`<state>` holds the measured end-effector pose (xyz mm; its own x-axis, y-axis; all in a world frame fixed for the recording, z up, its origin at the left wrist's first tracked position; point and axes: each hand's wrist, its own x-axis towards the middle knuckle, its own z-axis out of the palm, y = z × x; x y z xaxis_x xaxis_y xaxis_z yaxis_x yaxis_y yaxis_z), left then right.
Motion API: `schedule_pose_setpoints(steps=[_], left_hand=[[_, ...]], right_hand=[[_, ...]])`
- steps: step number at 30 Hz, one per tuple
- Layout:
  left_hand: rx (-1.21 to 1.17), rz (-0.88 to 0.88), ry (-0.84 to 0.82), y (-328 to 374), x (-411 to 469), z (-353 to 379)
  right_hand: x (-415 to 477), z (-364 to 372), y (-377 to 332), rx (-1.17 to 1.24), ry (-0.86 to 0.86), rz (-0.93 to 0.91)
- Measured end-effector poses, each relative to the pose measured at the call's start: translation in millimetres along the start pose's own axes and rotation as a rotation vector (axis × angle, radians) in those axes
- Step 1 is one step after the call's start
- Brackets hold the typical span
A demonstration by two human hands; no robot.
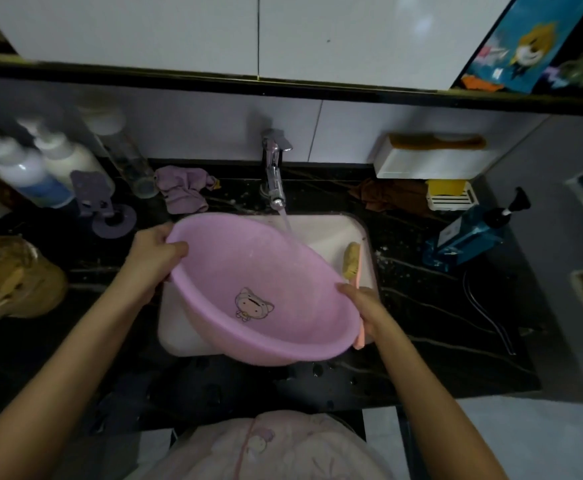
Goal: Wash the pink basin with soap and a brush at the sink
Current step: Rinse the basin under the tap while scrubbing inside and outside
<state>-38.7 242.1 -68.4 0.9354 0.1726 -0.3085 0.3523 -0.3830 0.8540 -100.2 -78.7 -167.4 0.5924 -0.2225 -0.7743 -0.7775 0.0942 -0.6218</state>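
Note:
The pink basin [259, 292] with a cartoon cat print is tilted over the white sink [335, 233]. Water runs from the chrome tap [274, 168] onto the basin's far right rim. My left hand [155, 254] grips the basin's left rim, thumb inside. My right hand [366, 306] holds the right rim, thumb on the inner edge. A brush with a pink handle and tan bristles [352, 261] lies in the sink behind the basin, partly hidden by it. A yellow soap bar [446, 188] sits in a white dish on the counter at the right.
On the dark counter stand pump bottles [37, 168] at the left, a purple cloth [182, 188], a brown cloth [390, 195], a blue pump bottle [473, 233] lying at the right, and a tan container [9, 275] at the far left. A black shelf [283, 81] overhangs.

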Motion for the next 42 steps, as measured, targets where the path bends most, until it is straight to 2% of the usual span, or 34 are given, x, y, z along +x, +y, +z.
schedule_pose_setpoints(steps=[4, 9, 14, 18, 23, 27, 33, 37, 42], left_hand=[[-0.098, 0.123, 0.015, 13, -5, -5], [-0.133, 0.250, 0.023, 15, -10, -5], [-0.162, 0.094, -0.028, -13, 7, 0], [-0.114, -0.105, -0.077, -33, 18, 26], [-0.082, -0.223, -0.188, -49, 24, 70], [-0.042, -0.294, -0.216, -55, 38, 106], [-0.081, -0.304, -0.256, -56, 62, 145], [-0.122, -0.302, -0.273, -61, 69, 150], [-0.014, -0.125, -0.222, -71, 59, 148]], right_hand=[[4, 19, 4, -0.058, -0.045, -0.036], [5, 25, 2, 0.047, -0.040, -0.121], [-16, 0, -11, 0.143, -0.019, -0.209], [-40, -28, -37, 0.157, 0.085, -0.275], [-66, -47, -73, 0.091, 0.229, -0.360], [-85, -51, -90, -0.006, 0.267, -0.500], [-87, -48, -102, -0.166, 0.313, -0.768], [-70, -55, -98, -0.277, 0.396, -0.823], [-43, -76, -82, -0.425, 0.584, -0.765]])
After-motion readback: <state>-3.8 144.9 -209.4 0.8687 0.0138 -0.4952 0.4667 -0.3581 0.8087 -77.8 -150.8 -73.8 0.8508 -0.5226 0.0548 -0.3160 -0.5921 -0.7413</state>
